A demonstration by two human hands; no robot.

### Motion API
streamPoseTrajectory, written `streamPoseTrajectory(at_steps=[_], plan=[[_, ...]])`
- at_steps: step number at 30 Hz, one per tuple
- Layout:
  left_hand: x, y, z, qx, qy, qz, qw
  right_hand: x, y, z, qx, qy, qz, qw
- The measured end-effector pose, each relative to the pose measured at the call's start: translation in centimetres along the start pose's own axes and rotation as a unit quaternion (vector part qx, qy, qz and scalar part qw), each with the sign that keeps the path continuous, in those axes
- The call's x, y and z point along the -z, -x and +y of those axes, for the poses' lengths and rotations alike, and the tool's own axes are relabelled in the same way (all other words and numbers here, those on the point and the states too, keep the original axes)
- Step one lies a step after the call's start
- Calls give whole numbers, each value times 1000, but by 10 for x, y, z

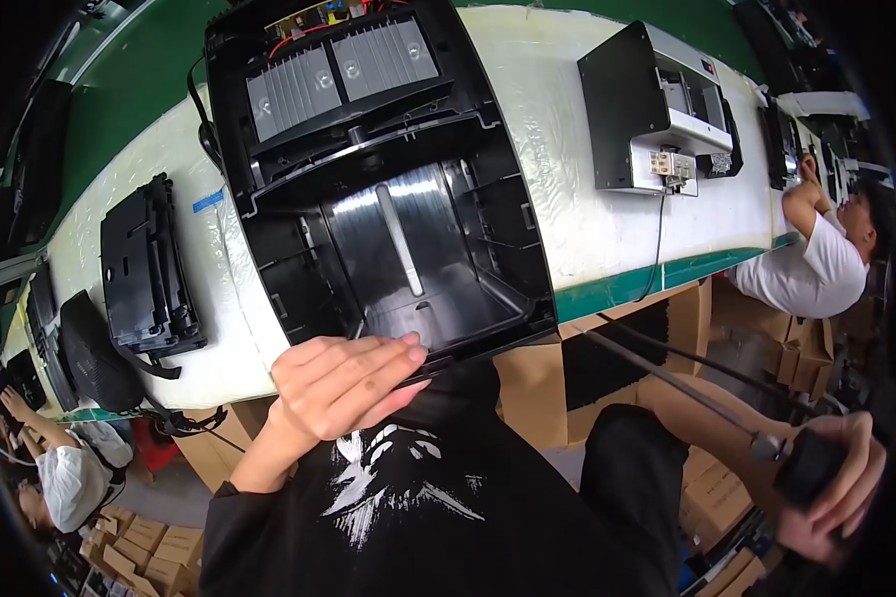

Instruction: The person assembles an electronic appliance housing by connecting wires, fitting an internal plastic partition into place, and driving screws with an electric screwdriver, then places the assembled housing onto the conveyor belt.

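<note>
A large black plastic housing (528,224) stands before me with its hollow interior facing up. Two grey finned metal heat sinks (388,60) sit in its far part, with wires beyond them. My left hand (343,388) lies on the housing's near rim, its fingers stretched out side by side. Far off to the right, low down, my right hand (836,488) is closed round a black block-like thing (809,466); motion blurs it and I cannot tell its kind. A thin metal rod (667,378) runs up to a small round metal piece beside that block.
Left of the housing lie stacked black plastic panels (149,269) and a dark rounded part (98,353). A black and silver device (627,119) with a hanging cable stands to the right. Cardboard boxes (533,393) are below the bench. Co-workers (816,259) sit on both sides.
</note>
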State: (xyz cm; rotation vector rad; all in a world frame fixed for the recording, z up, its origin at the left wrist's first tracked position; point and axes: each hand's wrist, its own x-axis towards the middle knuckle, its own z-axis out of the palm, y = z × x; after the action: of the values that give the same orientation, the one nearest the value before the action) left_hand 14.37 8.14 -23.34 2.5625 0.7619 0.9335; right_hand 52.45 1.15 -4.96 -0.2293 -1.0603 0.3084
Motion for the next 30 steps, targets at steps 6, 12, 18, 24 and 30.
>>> streamPoseTrajectory(at_steps=[6,12,18,24,30], plan=[[-1,5,2,21,-13,16,1000,-39,41,31,271,-168,80,944],[-2,4,2,20,-10,26,999,-64,87,64,-208,55,-110,970],[-3,5,1,13,-21,23,999,-82,113,83,-254,122,-118,952],[-3,6,0,17,-11,21,1000,-89,129,96,-271,96,-84,954],[-1,4,0,14,-6,15,1000,-88,141,105,-289,69,-54,953]])
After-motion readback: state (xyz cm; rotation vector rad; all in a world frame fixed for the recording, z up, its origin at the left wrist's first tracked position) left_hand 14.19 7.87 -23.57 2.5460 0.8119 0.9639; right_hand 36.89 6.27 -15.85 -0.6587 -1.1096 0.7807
